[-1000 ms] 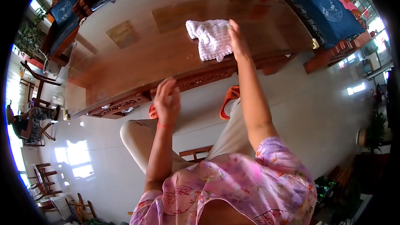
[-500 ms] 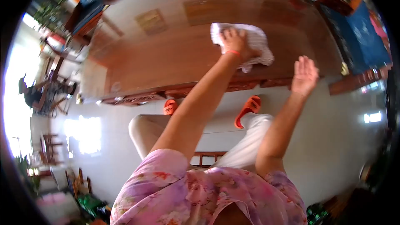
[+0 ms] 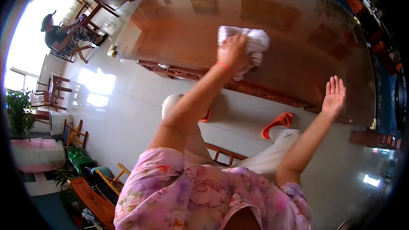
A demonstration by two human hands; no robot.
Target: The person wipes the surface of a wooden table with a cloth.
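Observation:
My left hand, with a red band at the wrist, presses on a pale pink-and-white cloth near the front edge of the glossy brown table. Its fingers are bent over the cloth, which is bunched beneath and to the right of them. My right hand is palm up with its fingers stretched out at the table's right front side. Nothing lies in that palm.
A seated person is at the upper left by a wooden chair. An orange slipper shows below the table edge. Wooden stools, a green bag and a bench stand at the lower left.
My left hand has reached over and taken over the cloth, which my right hand touched a second ago. My right hand has moved away to the right. The view has turned and shifted left.

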